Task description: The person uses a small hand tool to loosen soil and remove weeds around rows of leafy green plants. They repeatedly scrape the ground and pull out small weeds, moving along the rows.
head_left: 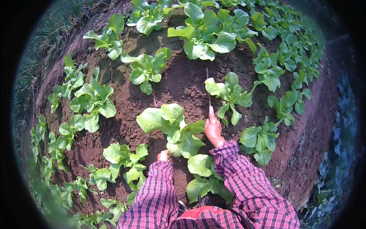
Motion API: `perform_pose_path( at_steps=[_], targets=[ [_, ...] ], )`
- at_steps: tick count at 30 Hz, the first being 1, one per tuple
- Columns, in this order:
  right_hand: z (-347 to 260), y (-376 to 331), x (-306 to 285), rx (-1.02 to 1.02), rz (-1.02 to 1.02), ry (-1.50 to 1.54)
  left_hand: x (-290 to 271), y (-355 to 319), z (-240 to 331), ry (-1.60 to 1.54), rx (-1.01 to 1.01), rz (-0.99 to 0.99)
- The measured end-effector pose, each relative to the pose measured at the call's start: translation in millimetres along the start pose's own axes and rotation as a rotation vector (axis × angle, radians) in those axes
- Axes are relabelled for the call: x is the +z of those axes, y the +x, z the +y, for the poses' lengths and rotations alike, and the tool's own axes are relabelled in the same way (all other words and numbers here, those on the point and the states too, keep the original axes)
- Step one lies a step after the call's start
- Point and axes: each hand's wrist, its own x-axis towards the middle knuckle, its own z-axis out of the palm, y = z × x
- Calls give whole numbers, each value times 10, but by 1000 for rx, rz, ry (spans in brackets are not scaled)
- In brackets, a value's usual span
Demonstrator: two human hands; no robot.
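A lettuce plant (173, 128) with broad pale green leaves stands between my two hands. My left hand (163, 155) is closed at its lower leaves, with the fingertips partly hidden by them. My right hand (213, 129), to the right of this plant, is closed around a thin stick-like tool (208, 89). One finger lies along the tool, which points away over the loose brown soil. Just right of the tool grows another young lettuce (231, 93). A further lettuce (202, 173) sits between my forearms, close to my body.
Rows of leafy plants cover the soil bed (183, 80), with a large lettuce (207, 34) at the far side and smaller ones (93, 97) to the left. Dense greens (293, 49) grow at the far right. Grass (49, 38) borders the left edge; bluish leaves (337, 152) line the right.
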Motion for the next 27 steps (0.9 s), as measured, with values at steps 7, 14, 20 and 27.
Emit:
perform_pose_path(
  at_steps=[7,14,20,27],
  targets=[
    [164,768,-529,-86,283,263,65,-35,-16,11,0,-4],
    [541,1872,-1345,-96,233,-97,11,-48,-15,-25,36,59],
    [952,943,-992,26,1,-70,3,-131,33,-42,36,-11],
    [1135,-126,-1259,112,-144,-73,-38,25,-14,-15,34,-10]
  ],
)
